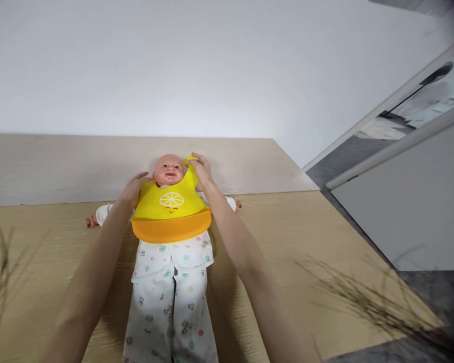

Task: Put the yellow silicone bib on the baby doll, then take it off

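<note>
A baby doll in white patterned clothes lies on its back on a wooden table, head away from me. A yellow bib with an orange catch pocket covers its chest. My left hand is curled at the bib's left shoulder beside the doll's neck, fingers tucked toward the strap. My right hand pinches the bib's right strap next to the doll's head.
A white wall rises behind the table. To the right stand a grey partition and a rail, with grey floor below. Blurred dark strands of hair hang at the left and right edges of the view.
</note>
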The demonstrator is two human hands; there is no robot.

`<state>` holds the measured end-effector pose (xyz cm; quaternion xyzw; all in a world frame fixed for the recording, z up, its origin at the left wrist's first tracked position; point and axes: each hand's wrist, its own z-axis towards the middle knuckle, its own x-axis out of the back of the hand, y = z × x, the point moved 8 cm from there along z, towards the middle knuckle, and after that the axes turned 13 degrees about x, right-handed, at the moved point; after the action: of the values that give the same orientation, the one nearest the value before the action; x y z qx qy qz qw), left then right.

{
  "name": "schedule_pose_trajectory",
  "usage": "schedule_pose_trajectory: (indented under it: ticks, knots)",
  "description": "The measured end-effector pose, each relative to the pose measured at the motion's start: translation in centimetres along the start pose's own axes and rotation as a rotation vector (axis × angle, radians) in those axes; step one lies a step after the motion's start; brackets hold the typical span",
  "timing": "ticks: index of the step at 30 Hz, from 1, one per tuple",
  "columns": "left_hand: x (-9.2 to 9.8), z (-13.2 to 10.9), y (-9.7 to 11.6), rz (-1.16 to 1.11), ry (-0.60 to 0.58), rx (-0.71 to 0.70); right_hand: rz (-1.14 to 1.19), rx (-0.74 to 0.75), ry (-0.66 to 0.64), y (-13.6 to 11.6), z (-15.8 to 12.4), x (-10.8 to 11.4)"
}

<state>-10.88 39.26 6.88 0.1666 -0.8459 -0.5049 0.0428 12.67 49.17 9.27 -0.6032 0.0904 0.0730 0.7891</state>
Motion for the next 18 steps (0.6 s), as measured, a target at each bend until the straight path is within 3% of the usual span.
schedule_pose_trajectory:
  ticks: [7, 11, 18]
  knots:
    - [-0.3, 1.0, -0.6, -0.059, -0.009, 0.015, 0.050, -0.206, -0.111, 2.8, -2.3, -0.1]
    - [0.3, 1.8, -0.7, -0.070, 0.066, 0.001, 0.049, -0.172, -0.157, 2.3, -2.5, -0.8]
    - [2.2, 3.5, 1.6, -0.013, 0.245, -0.134, -0.026, -0.090, -0.045, 2.2, -2.1, 0.7]
